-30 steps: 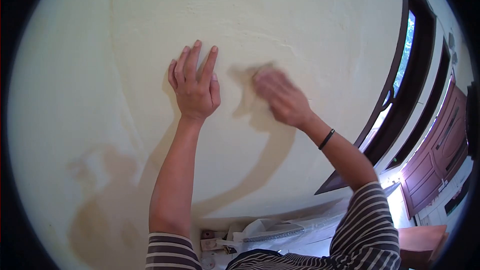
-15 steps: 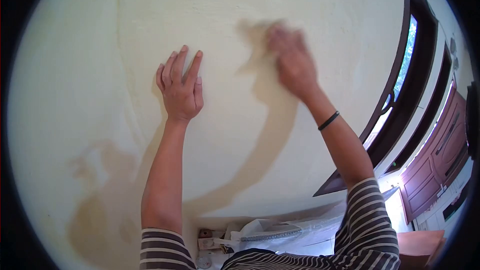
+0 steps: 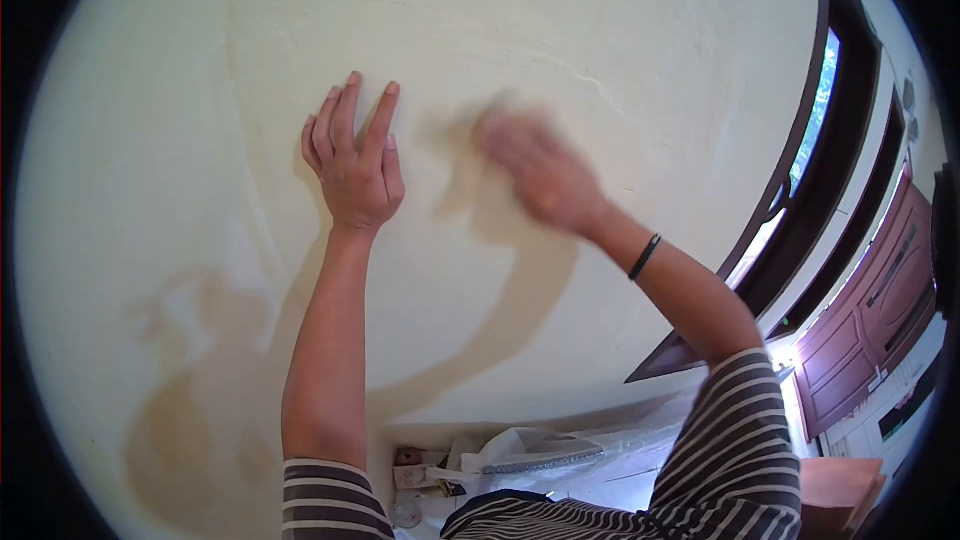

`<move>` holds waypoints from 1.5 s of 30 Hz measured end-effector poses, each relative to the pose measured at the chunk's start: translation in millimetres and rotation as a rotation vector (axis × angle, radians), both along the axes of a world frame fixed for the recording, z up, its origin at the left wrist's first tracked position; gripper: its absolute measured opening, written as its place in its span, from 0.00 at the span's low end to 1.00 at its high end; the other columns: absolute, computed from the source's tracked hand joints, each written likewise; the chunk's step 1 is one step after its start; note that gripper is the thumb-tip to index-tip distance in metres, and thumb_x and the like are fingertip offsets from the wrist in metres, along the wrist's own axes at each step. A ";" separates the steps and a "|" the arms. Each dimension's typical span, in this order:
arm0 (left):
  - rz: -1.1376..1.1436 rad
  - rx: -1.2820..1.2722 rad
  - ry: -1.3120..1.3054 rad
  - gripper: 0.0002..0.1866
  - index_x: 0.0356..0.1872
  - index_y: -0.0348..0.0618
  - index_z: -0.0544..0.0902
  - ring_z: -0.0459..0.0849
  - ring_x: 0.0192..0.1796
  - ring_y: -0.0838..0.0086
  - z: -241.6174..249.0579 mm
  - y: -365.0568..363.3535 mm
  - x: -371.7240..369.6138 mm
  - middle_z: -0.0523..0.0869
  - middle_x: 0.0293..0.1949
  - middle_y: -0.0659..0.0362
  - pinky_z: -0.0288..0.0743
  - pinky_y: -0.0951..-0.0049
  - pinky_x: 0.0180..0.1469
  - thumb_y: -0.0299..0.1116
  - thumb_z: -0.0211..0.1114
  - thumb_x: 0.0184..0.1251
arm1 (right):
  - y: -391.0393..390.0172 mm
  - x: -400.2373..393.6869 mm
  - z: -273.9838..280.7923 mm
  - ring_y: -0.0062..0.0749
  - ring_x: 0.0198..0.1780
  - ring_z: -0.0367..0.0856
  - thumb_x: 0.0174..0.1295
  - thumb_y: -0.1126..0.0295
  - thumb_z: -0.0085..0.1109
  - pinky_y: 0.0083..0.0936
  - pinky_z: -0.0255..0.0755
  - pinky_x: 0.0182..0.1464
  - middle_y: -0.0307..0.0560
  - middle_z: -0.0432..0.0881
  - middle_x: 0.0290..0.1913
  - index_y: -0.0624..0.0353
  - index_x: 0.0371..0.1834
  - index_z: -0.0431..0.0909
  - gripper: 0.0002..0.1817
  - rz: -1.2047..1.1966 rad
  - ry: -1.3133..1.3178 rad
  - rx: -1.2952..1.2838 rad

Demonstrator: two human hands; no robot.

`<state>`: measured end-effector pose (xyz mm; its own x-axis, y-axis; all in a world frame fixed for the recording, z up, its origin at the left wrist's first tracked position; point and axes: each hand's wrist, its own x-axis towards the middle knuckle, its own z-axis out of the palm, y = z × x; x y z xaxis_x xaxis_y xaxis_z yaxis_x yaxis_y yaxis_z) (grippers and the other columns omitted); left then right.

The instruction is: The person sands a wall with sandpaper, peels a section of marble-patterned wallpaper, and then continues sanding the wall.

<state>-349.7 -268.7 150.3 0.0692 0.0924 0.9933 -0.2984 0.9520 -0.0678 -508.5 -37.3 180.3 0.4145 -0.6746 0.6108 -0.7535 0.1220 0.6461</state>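
My left hand (image 3: 355,165) rests on the cream wall (image 3: 460,330), fingers spread and pointing up, with nothing in it. To its right, my right hand (image 3: 545,175) is at the wall surface, blurred by motion. Its fingers look bunched together, and a faint greyish edge shows past the fingertips; what they hold is too smeared to name. A dark band (image 3: 645,256) circles the right wrist. Fine ridges and rough marks (image 3: 575,65) show in the wall above the hands. Shadows of both arms fall across it.
A dark-framed window (image 3: 830,140) stands at the right, with a reddish-brown door (image 3: 870,310) beyond. Below, clear plastic sheeting (image 3: 560,455) and a small box (image 3: 415,470) lie along the wall's foot. A salmon-coloured flat surface (image 3: 840,485) is at lower right.
My right hand has swept left and slightly down along the wall, nearer my left hand. The left hand stays spread on the wall. The view has shifted slightly.
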 end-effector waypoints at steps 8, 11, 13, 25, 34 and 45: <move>0.000 0.001 0.007 0.29 0.73 0.57 0.80 0.64 0.79 0.58 -2.9 1.3 0.3 0.71 0.78 0.55 0.47 0.52 0.81 0.31 0.53 0.71 | 2.7 -0.1 47.9 0.46 0.79 0.70 0.65 0.76 0.56 0.61 0.54 0.82 0.52 0.73 0.78 0.60 0.75 0.73 0.31 0.044 -0.024 -0.510; 0.006 -0.005 0.008 0.29 0.73 0.57 0.80 0.64 0.79 0.59 0.0 -1.1 2.2 0.72 0.78 0.55 0.48 0.52 0.81 0.31 0.53 0.71 | 5.2 13.5 -1.8 0.43 0.79 0.71 0.69 0.73 0.53 0.53 0.56 0.83 0.51 0.73 0.78 0.61 0.76 0.72 0.30 0.115 0.081 0.231; 0.003 -0.005 0.007 0.29 0.73 0.57 0.80 0.64 0.79 0.59 0.7 -1.4 2.4 0.72 0.78 0.55 0.48 0.52 0.80 0.31 0.53 0.71 | 11.4 10.3 15.7 0.42 0.79 0.71 0.69 0.74 0.54 0.54 0.57 0.83 0.51 0.73 0.77 0.61 0.76 0.73 0.29 0.111 0.106 0.147; 0.002 0.001 0.004 0.29 0.73 0.58 0.80 0.64 0.79 0.59 -1.2 -3.1 -0.4 0.71 0.78 0.55 0.48 0.51 0.80 0.32 0.52 0.71 | 19.4 -2.3 31.6 0.43 0.81 0.68 0.62 0.77 0.59 0.63 0.47 0.83 0.46 0.77 0.76 0.59 0.74 0.75 0.32 -0.113 0.067 -0.133; 0.009 -0.006 0.002 0.29 0.73 0.57 0.80 0.63 0.79 0.58 0.0 -3.0 2.6 0.72 0.78 0.55 0.48 0.52 0.80 0.31 0.52 0.71 | 9.7 7.1 14.3 0.38 0.83 0.64 0.64 0.74 0.58 0.64 0.46 0.84 0.33 0.76 0.76 0.47 0.75 0.76 0.32 0.047 0.186 0.082; 0.006 -0.008 0.006 0.29 0.73 0.57 0.80 0.63 0.79 0.58 -4.7 -1.7 0.3 0.71 0.78 0.55 0.47 0.52 0.81 0.31 0.53 0.71 | 3.3 6.2 11.3 0.41 0.82 0.66 0.59 0.78 0.57 0.68 0.38 0.84 0.34 0.76 0.77 0.46 0.72 0.79 0.33 0.049 0.094 0.126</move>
<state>-349.4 -270.4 145.6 0.0750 0.1008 0.9921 -0.3043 0.9497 -0.0735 -502.3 -34.0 191.6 0.5004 -0.7207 0.4798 -0.6919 0.0003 0.7220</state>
